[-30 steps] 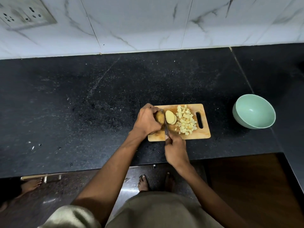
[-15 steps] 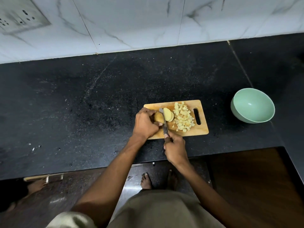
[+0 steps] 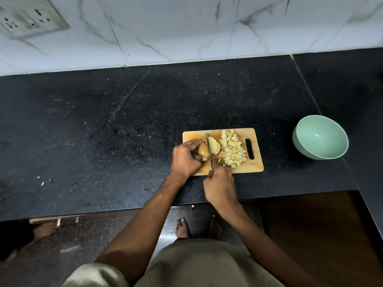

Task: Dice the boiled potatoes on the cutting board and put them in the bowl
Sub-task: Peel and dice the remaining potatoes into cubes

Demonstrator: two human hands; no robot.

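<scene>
A small wooden cutting board (image 3: 255,165) lies on the black counter. My left hand (image 3: 185,159) grips a boiled potato (image 3: 203,150) at the board's left end. My right hand (image 3: 220,186) holds a knife (image 3: 209,151) by the handle, its blade standing between the potato and two cut slices (image 3: 214,148). A heap of diced potato (image 3: 232,149) covers the board's middle, left of the handle slot. The pale green bowl (image 3: 320,139) stands to the right of the board and holds nothing.
The black stone counter (image 3: 103,131) runs left from the board and meets a white marble wall with a switch plate (image 3: 31,17) at top left. The counter's front edge lies just under my hands. Another person's bare foot (image 3: 44,228) shows at lower left on the floor.
The knife has cut another slice off the potato, so two slices now lean right of the blade. My left hand has shifted slightly left on the potato.
</scene>
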